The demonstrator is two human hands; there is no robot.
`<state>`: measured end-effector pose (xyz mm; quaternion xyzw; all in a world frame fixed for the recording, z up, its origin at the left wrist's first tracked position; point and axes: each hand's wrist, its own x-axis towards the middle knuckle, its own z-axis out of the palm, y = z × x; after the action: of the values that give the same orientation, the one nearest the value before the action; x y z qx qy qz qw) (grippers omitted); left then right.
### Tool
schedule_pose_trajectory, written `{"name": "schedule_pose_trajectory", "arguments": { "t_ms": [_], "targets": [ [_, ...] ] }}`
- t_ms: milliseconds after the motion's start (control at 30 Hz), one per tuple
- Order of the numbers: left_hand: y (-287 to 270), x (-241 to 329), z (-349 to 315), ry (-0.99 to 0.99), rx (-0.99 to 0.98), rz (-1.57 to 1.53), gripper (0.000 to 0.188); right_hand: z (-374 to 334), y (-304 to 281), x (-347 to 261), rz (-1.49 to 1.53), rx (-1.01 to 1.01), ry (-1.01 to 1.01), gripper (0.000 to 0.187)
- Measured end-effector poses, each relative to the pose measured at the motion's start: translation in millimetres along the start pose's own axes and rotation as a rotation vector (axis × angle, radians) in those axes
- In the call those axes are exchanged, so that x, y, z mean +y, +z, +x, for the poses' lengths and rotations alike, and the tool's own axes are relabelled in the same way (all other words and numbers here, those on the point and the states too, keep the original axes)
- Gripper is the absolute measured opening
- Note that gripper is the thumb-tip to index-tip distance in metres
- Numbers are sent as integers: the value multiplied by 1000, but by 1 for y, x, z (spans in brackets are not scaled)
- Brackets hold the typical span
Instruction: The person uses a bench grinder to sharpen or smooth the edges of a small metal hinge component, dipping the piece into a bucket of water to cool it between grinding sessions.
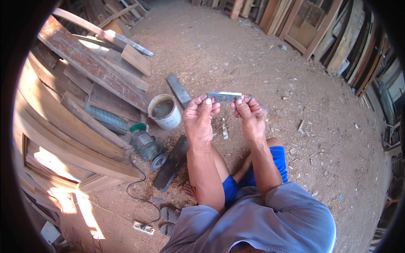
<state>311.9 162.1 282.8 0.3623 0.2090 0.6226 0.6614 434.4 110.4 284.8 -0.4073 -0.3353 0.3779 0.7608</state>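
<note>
Between my two hands is a flat metal planer blade point(224, 97) with slots along its body and a bright strip on its far long edge. My left hand point(200, 114) pinches its left end between thumb and fingers. At the other end, my right hand point(251, 112) grips it in the same way. The blade is raised in front of me, roughly level. Below and left of my left hand stands a white bucket point(168, 119) with murky liquid in it. A grey flat bar, perhaps a sharpening stone point(178, 90), lies on the ground beside the bucket.
A green bench grinder point(144, 143) with a grey wheel rests left of my leg, by a dark board point(171, 165). Its cord runs toward a power strip point(144, 228). Stacked planks point(97, 67) fill the left; a door frame point(310, 25) and more timber lean at far right. Wood chips litter the floor.
</note>
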Motion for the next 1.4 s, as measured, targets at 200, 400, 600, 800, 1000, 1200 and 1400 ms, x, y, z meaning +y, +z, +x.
{"name": "schedule_pose_trajectory", "arguments": {
  "t_ms": [200,400,600,800,1000,1200,1400],
  "targets": [
    [13,-42,-18,-46,27,88,13,0,-40,-5,-77,98,-29,12],
    [10,-50,-30,-25,-32,131,13,-1,-51,2,-37,105,-5,10],
    [6,-52,-31,-3,-48,139,13,-6,-52,7,-28,106,3,12],
    [6,-48,-33,38,-54,192,14,-7,-51,11,-48,116,16,11],
    [5,-38,-34,79,-53,203,14,-6,-45,18,-60,81,4,10],
    [4,-38,-34,44,-27,193,13,-7,-45,20,-25,87,27,10],
    [-2,-40,-31,63,-36,198,14,-7,-41,16,-27,86,-9,8]
  ]
}}
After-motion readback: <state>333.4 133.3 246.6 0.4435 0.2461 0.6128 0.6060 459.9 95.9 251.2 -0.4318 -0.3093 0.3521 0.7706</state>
